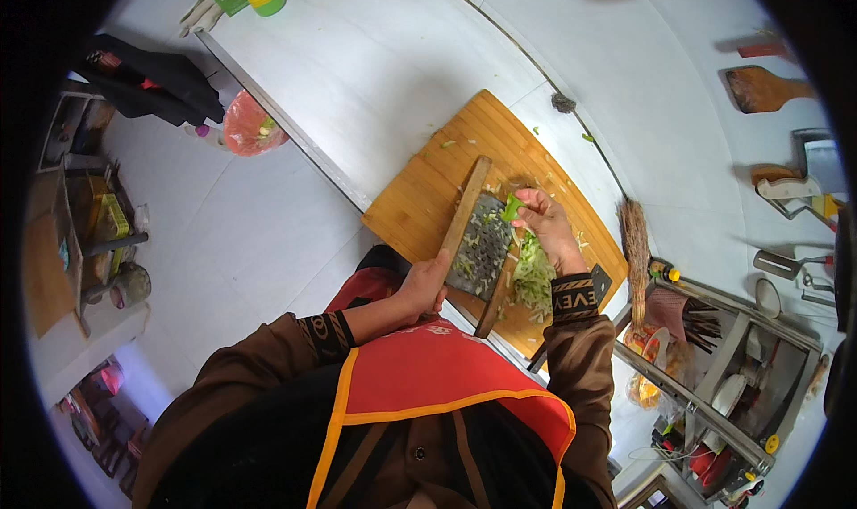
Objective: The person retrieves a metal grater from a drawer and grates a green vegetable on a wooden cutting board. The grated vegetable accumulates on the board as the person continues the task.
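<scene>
My left hand is closed around the near part of one wooden side rail of a grater. The grater's dark metal plate is strewn with pale green shreds, and its second wooden rail runs towards my apron. Between the fingers and thumb of my right hand is a small piece of green vegetable, held at or just over the plate's far right side. A heap of shredded green vegetable lies on the wooden cutting board, partly hidden by my right wrist.
The board rests on a white counter. A dark cleaver blade shows beside my right cuff. A straw brush and a metal rack stand to the right. On the floor at left is a bin with a pink plastic bag.
</scene>
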A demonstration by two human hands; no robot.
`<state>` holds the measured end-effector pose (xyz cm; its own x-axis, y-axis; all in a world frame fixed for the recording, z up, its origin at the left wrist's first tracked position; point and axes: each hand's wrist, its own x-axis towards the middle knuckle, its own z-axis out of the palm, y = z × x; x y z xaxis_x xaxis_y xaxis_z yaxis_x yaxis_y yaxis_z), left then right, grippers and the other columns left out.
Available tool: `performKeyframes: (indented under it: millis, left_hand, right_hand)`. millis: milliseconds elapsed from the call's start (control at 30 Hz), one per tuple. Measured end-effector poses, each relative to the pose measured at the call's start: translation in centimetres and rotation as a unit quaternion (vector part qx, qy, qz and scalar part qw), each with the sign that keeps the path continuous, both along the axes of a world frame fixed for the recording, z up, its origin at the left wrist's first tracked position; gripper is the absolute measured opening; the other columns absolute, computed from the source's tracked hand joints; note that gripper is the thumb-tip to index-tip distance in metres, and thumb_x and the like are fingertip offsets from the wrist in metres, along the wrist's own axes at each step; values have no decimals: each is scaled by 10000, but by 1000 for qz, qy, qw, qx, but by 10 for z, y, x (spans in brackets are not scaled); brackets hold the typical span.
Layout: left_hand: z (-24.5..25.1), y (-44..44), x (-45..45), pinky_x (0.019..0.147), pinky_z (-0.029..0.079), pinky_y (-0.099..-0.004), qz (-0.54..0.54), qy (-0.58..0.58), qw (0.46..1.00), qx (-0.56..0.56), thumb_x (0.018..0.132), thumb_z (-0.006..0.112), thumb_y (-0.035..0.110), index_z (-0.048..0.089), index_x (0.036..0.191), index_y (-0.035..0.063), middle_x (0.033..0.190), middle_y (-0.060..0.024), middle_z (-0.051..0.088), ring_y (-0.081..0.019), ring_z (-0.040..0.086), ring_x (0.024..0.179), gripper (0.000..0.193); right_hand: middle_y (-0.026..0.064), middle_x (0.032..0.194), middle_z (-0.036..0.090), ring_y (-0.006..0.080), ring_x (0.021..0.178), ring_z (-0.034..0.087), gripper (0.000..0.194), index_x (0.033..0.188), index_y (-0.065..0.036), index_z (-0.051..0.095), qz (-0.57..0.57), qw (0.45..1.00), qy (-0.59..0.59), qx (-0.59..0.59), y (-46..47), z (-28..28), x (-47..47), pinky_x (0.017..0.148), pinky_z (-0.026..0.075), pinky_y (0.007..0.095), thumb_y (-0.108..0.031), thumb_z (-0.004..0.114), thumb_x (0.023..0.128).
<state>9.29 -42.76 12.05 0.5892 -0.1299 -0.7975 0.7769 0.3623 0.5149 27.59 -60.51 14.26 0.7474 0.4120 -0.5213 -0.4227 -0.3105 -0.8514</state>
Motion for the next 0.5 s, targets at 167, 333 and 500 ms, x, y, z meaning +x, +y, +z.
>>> performKeyframes:
  millis: [167, 333, 500]
  left_hand:
    - [0, 0, -1, 372, 361, -287, -2, -21, 1000, -5, 990, 342, 544, 514, 904, 85, 521, -32, 449, -149, 425, 380, 498]
    - [-2, -2, -2, 373, 355, -280, 10, -6, 1000, -9, 987, 357, 545, 528, 949, 96, 524, -29, 452, -141, 424, 385, 482]
    - [-1, -3, -2, 375, 353, -280, 13, -5, 1000, -8, 986, 359, 542, 529, 944, 92, 515, -28, 454, -138, 429, 382, 483]
  right_hand:
    - [0, 812, 597, 94, 699, 546, 164, 1091, 6, 591, 38, 981, -141, -126, 1, -1, -30, 630, 453, 248, -66, 570, 945]
    - [130, 616, 575, 234, 525, 572, 172, 986, -19, 578, 87, 888, -344, -291, 21, 2, -46, 495, 440, 364, -168, 625, 914]
    - [174, 608, 567, 361, 540, 575, 158, 894, -28, 496, 48, 865, -414, -280, 31, -8, -57, 479, 427, 423, -145, 600, 919]
